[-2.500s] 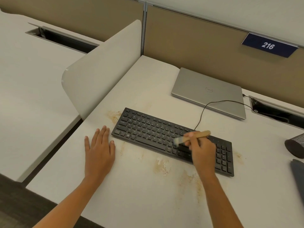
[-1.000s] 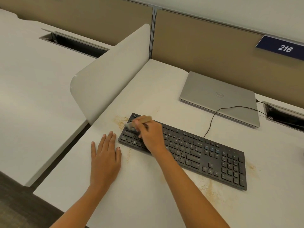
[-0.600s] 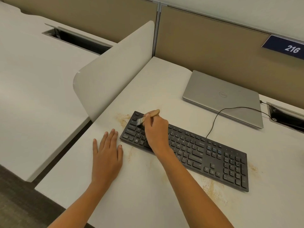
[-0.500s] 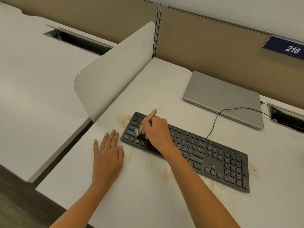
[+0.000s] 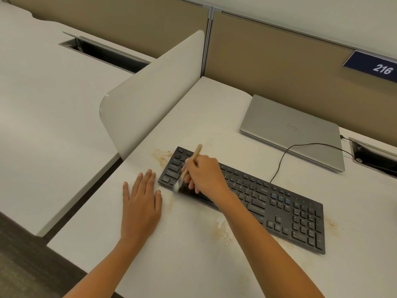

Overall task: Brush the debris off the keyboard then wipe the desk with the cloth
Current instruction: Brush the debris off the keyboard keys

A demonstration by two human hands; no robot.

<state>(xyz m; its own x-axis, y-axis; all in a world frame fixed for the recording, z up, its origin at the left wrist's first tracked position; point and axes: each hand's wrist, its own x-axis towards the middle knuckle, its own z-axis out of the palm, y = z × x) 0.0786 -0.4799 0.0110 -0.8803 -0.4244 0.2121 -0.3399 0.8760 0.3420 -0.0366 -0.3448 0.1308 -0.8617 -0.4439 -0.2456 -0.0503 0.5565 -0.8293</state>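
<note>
Keyboard lies across the middle of the frame on the desk. I see the right hand gripping the brush, its bristles at the keyboard's lower-left edge. The left hand rests flat on the desk just left of the keyboard, fingers straight. Debris speckles the desk around the keyboard.

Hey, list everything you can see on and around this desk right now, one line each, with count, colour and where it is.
desk: one, white, under everything
keyboard: one, black, mid-desk, angled
brush: one, wooden handle, pale bristles, over keyboard's left end
debris: several patches, tan, on desk around keyboard
laptop: one, silver, closed, right rear of desk
cable: one, black, from behind keyboard toward right rear
divider: one, white, along desk's left edge
number sign: one, dark blue, reads 216, on rear partition
left hand: flat on desk, left of keyboard
right hand: grips brush over keyboard
</note>
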